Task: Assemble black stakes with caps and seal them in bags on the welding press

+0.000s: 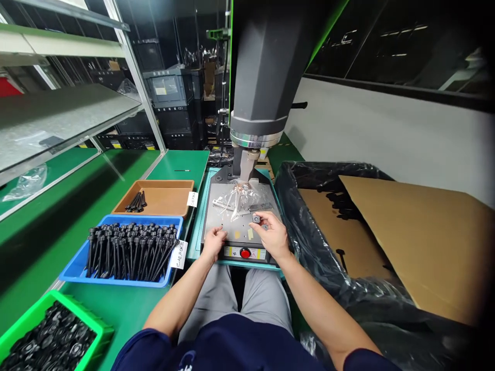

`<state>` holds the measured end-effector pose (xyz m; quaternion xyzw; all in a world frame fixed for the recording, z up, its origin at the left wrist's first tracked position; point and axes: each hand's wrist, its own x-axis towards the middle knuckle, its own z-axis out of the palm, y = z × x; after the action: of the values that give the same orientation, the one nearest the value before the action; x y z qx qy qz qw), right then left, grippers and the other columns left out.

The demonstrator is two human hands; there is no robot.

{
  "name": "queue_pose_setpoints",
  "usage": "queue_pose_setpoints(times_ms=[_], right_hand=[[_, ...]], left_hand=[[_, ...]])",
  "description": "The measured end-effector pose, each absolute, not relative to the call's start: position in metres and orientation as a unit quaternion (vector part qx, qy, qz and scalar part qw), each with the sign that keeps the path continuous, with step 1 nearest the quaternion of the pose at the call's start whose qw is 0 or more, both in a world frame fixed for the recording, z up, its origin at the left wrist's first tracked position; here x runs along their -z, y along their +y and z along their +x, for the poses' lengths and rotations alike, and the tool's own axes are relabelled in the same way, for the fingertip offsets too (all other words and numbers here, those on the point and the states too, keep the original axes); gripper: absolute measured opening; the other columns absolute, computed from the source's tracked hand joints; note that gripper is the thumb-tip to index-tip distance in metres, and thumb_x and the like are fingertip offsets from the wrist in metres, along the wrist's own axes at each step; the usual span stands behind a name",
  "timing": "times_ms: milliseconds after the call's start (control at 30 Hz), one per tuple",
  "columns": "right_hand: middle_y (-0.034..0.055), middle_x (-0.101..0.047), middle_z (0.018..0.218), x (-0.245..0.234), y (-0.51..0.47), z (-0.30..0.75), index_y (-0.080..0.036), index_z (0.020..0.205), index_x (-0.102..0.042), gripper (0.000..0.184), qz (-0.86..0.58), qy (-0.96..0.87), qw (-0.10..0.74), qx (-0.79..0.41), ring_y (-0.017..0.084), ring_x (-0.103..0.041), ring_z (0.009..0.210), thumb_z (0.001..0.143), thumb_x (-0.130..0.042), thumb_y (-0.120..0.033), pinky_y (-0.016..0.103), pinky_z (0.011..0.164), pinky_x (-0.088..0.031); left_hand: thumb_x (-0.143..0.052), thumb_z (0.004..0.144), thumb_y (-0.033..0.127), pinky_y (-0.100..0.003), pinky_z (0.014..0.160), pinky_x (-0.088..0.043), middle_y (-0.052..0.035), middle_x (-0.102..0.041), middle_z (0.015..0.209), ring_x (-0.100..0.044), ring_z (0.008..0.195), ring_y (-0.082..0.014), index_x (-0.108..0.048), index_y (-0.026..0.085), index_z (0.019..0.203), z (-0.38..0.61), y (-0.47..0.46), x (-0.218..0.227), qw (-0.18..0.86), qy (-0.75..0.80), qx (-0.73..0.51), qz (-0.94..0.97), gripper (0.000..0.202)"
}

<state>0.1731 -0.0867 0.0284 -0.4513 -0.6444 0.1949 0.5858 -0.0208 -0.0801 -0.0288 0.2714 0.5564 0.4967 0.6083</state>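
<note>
My right hand (273, 234) pinches a small dark block-like part (256, 219) with a round mark on its face, held just above the metal plate (216, 212) of a press-like machine. Whether the part is longer behind that face is hidden. At the plate's front left edge my left hand (214, 243) has its fingers curled together; what they hold, if anything, cannot be made out. Crumpled clear plastic film (240, 198) lies over a fixture on the plate, beneath the machine's metal tip (247, 166). A red button (245, 252) sits on the front panel between my hands.
To the left, a blue tray (116, 281) holds many black threaded rod-like parts, and a brown tray (166, 198) holds several. A green crate (101, 330) contains black round parts. On the right stands a plastic-lined box (309, 257) with a cardboard sheet (417, 232). The machine head (266, 67) hangs above.
</note>
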Motion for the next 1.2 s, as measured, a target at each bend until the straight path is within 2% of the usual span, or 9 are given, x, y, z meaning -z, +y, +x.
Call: queue_pose_setpoints(times_ms=[167,267,400,500,667,800,933,1067,1200], right_hand=[[0.0076,-0.068,0.099,-0.028,-0.094,0.165,-0.023,0.101,-0.067,0.032,-0.451,-0.620,0.593,-0.246,0.021,-0.065,0.083,0.077,-0.074,-0.043,0.036,0.074,-0.056],[0.0067,-0.069,0.091,-0.029,-0.102,0.155,-0.022,0.098,-0.065,0.035,-0.442,-0.558,0.611,-0.346,0.022,-0.066,0.081,0.073,-0.076,-0.044,0.037,0.074,-0.056],[0.0041,-0.069,0.083,-0.031,-0.117,0.144,-0.021,0.091,-0.063,0.036,-0.419,-0.463,0.613,-0.484,0.015,-0.061,0.064,0.069,-0.080,-0.044,0.028,0.059,-0.053],[0.0044,-0.069,0.088,-0.031,-0.123,0.137,-0.021,0.095,-0.063,0.044,-0.400,-0.445,0.587,-0.545,0.013,-0.060,0.060,0.064,-0.084,-0.044,0.026,0.055,-0.052],[0.0096,-0.070,0.102,-0.026,-0.126,0.135,-0.022,0.106,-0.065,0.053,-0.403,-0.473,0.519,-0.586,0.020,-0.069,0.083,0.064,-0.085,-0.048,0.030,0.063,-0.058],[0.0087,-0.072,0.089,-0.014,-0.126,0.139,-0.020,0.095,-0.068,0.050,-0.432,-0.459,0.484,-0.607,0.018,-0.069,0.071,0.061,-0.086,-0.052,0.028,0.058,-0.058],[0.0067,-0.072,0.082,-0.005,-0.125,0.141,-0.020,0.090,-0.069,0.052,-0.449,-0.438,0.466,-0.624,0.017,-0.068,0.066,0.055,-0.089,-0.052,0.025,0.056,-0.058],[0.0074,-0.072,0.081,-0.003,-0.127,0.140,-0.019,0.088,-0.069,0.052,-0.454,-0.453,0.454,-0.618,0.019,-0.069,0.066,0.054,-0.088,-0.054,0.027,0.056,-0.060],[0.0080,-0.072,0.081,-0.003,-0.129,0.144,-0.019,0.087,-0.070,0.053,-0.467,-0.457,0.445,-0.613,0.020,-0.069,0.067,0.053,-0.088,-0.055,0.028,0.057,-0.060]], left_hand=[[-0.079,0.067,0.024,-0.029,0.072,-0.049,-0.0061,-0.068,0.088,-0.061,0.079,-0.0155,-0.068,0.017,0.098,-0.003,-0.110,0.011,0.538,0.476,-0.531,0.451,0.033],[-0.079,0.069,0.026,-0.034,0.073,-0.051,-0.0101,-0.067,0.103,-0.062,0.091,-0.0228,-0.072,0.025,0.105,0.003,-0.122,-0.014,0.488,0.424,-0.521,0.557,0.037],[-0.069,0.081,0.030,-0.037,0.074,-0.050,-0.0087,-0.066,0.084,-0.060,0.078,-0.0220,-0.075,0.024,0.094,0.001,-0.137,-0.033,0.435,0.417,-0.472,0.644,0.016],[-0.065,0.083,0.030,-0.033,0.073,-0.049,-0.0057,-0.065,0.080,-0.058,0.072,-0.0188,-0.074,0.022,0.090,-0.013,-0.150,-0.039,0.398,0.443,-0.446,0.668,0.014],[-0.061,0.087,0.029,-0.037,0.073,-0.049,-0.0098,-0.068,0.086,-0.061,0.079,-0.0233,-0.072,0.022,0.093,-0.073,-0.180,-0.053,0.318,0.532,-0.467,0.631,0.015],[-0.063,0.084,0.028,-0.033,0.079,-0.050,-0.0059,-0.070,0.089,-0.063,0.081,-0.0204,-0.071,0.023,0.090,-0.156,-0.199,-0.061,0.165,0.683,-0.493,0.513,0.012],[-0.059,0.083,0.024,-0.036,0.089,-0.048,-0.0084,-0.070,0.097,-0.062,0.088,-0.0219,-0.071,0.017,0.096,-0.251,-0.207,-0.062,0.066,0.766,-0.490,0.411,0.019],[-0.055,0.086,0.025,-0.033,0.091,-0.048,-0.0062,-0.073,0.100,-0.065,0.092,-0.0219,-0.071,0.018,0.102,-0.322,-0.204,-0.056,0.004,0.878,-0.349,0.327,0.023],[-0.053,0.088,0.025,-0.034,0.091,-0.046,-0.0109,-0.073,0.108,-0.065,0.100,-0.0254,-0.070,0.017,0.107,-0.359,-0.194,-0.050,-0.019,0.921,-0.236,0.310,0.027]])
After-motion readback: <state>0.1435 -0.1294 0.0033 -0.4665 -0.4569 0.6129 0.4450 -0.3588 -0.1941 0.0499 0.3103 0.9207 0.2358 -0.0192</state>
